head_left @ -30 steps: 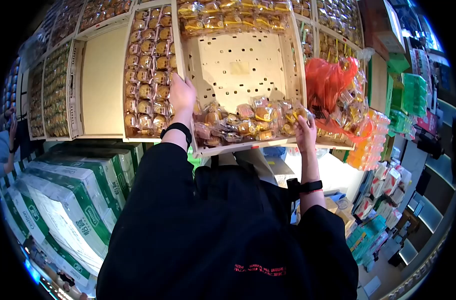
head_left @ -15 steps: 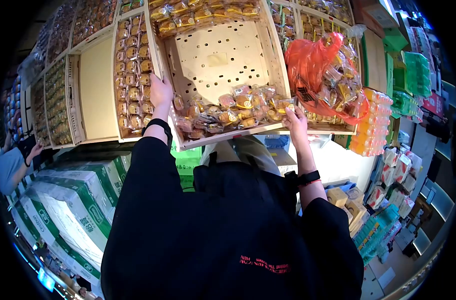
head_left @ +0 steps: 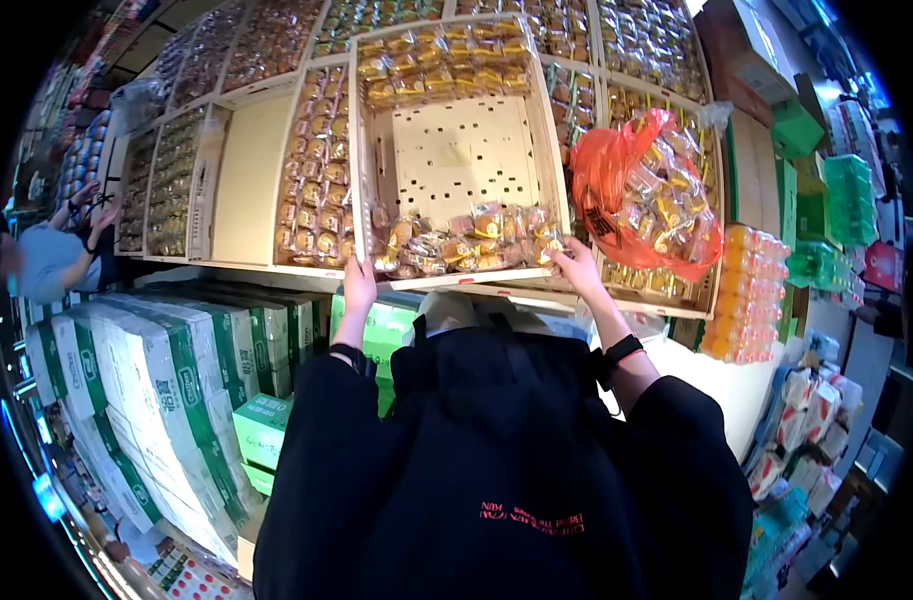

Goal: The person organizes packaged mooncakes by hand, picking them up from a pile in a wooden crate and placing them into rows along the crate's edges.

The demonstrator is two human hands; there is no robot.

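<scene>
A cream plastic crate (head_left: pixel 461 150) with a slotted floor rests over the display bins in front of me. Individually wrapped small cakes (head_left: pixel 466 243) lie in a loose heap along its near side, and neater rows of them line its far end. My left hand (head_left: pixel 360 285) is closed on the near left corner of the crate. At the near right corner, my right hand (head_left: pixel 576 266) has its fingers over the rim, beside the wrapped cakes. Just right of the crate, an open red plastic bag (head_left: pixel 626 180) holds more wrapped cakes.
Bins of wrapped cakes (head_left: pixel 316 170) surround the crate, with a bare cream panel (head_left: pixel 246 185) on the left. Stacked white-and-green cartons (head_left: pixel 151 390) fill the lower left. Orange drink bottles (head_left: pixel 746 295) stand at the right. Another person (head_left: pixel 51 265) is at the far left.
My left hand has moved from the crate's left side wall to its near left corner. The crate appears farther from me, and my view has shifted. My right hand stays at the near right corner.
</scene>
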